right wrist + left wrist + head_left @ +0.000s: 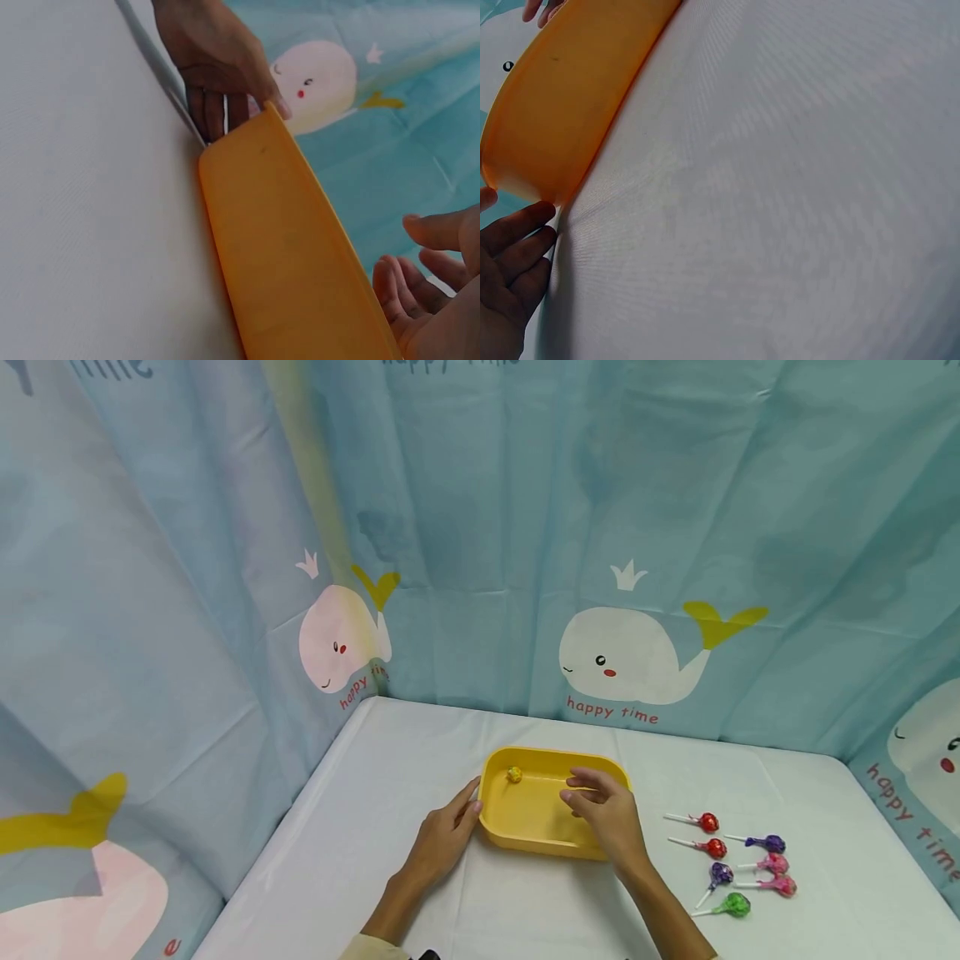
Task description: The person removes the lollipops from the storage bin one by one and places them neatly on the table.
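Note:
A yellow rectangular tray stands on the white table. Inside, near its back left corner, lies a small yellow wrapped candy; no stick can be made out. My left hand rests against the tray's left end, thumb by the rim and relaxed fingers along the outer wall, as the right wrist view also shows for the left hand. Over the tray's right half hovers my right hand, its fingers loosely bent and apart, with nothing seen between them. The right hand is cut off in its own wrist view.
To the right of the tray lie several wrapped lollipops: red lollipops, purple lollipops, pink lollipops and a green lollipop. Behind and beside the white tabletop hangs a blue curtain with whale prints.

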A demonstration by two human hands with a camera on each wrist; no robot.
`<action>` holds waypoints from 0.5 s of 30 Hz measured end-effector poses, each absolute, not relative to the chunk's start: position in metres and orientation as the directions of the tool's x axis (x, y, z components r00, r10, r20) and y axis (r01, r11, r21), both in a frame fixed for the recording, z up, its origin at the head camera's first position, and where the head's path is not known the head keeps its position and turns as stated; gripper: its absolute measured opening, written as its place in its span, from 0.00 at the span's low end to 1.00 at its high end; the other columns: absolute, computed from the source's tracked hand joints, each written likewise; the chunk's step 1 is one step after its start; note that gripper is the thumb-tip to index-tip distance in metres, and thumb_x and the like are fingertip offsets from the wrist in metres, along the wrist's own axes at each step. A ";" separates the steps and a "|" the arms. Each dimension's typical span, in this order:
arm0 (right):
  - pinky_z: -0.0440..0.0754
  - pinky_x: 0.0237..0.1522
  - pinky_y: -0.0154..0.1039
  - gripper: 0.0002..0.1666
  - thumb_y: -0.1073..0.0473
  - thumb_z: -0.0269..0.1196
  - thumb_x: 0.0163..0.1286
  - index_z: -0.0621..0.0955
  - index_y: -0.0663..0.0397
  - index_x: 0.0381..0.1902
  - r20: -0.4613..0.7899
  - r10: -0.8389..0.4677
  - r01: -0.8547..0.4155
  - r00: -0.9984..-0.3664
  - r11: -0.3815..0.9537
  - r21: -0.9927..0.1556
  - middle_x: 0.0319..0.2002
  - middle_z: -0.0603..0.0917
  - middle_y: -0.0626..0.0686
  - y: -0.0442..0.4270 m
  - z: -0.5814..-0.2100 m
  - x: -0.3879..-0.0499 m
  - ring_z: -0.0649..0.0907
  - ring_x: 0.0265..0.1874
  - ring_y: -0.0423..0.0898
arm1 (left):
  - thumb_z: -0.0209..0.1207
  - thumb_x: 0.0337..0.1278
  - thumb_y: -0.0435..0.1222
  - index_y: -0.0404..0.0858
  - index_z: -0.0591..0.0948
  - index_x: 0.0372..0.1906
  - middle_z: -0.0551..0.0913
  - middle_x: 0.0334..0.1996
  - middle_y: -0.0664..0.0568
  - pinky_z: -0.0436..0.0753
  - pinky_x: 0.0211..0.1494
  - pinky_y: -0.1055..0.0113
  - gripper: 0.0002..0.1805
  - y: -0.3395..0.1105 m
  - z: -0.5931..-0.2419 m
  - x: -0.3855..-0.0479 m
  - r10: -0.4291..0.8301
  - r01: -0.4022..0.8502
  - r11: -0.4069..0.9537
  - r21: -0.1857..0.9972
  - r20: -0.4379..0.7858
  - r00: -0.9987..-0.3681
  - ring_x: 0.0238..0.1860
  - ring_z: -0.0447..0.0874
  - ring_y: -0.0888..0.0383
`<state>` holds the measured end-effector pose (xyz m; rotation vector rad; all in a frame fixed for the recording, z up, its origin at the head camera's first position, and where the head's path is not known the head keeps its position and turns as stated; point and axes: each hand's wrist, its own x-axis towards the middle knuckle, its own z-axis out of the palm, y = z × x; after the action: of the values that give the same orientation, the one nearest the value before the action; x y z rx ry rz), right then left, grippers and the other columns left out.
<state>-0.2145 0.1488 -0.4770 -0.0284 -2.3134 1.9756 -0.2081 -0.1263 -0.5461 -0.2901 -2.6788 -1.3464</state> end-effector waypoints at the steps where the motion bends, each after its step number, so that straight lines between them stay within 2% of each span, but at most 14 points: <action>1: 0.89 0.43 0.33 0.25 0.63 0.74 0.69 0.83 0.62 0.62 0.063 0.075 -0.050 -0.995 0.165 -0.985 0.56 0.86 0.66 0.147 -0.477 -0.216 0.89 0.44 0.46 | 0.47 0.83 0.58 0.53 0.69 0.82 0.90 0.54 0.58 0.83 0.64 0.52 0.31 -0.126 -0.546 -0.208 0.111 0.228 0.587 0.777 0.201 -0.973 0.45 0.80 0.62; 7: 0.89 0.42 0.34 0.24 0.61 0.75 0.68 0.85 0.57 0.61 0.050 0.066 -0.035 -0.997 0.210 -0.977 0.55 0.88 0.64 0.137 -0.478 -0.223 0.90 0.44 0.49 | 0.48 0.83 0.58 0.53 0.69 0.81 0.90 0.54 0.58 0.83 0.64 0.52 0.31 -0.126 -0.546 -0.208 0.110 0.226 0.586 0.778 0.200 -0.974 0.45 0.80 0.62; 15: 0.91 0.45 0.39 0.27 0.58 0.75 0.69 0.84 0.58 0.64 0.032 0.031 -0.023 -0.999 0.253 -0.967 0.55 0.88 0.63 0.125 -0.480 -0.231 0.89 0.48 0.52 | 0.48 0.83 0.57 0.53 0.69 0.81 0.90 0.52 0.59 0.83 0.62 0.53 0.31 -0.126 -0.546 -0.208 0.111 0.232 0.586 0.777 0.207 -0.972 0.44 0.79 0.62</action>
<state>-0.2309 0.1250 -0.4803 -0.0077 -2.4503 1.8936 -0.2081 -0.1261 -0.5462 -0.2915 -2.6742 -1.3400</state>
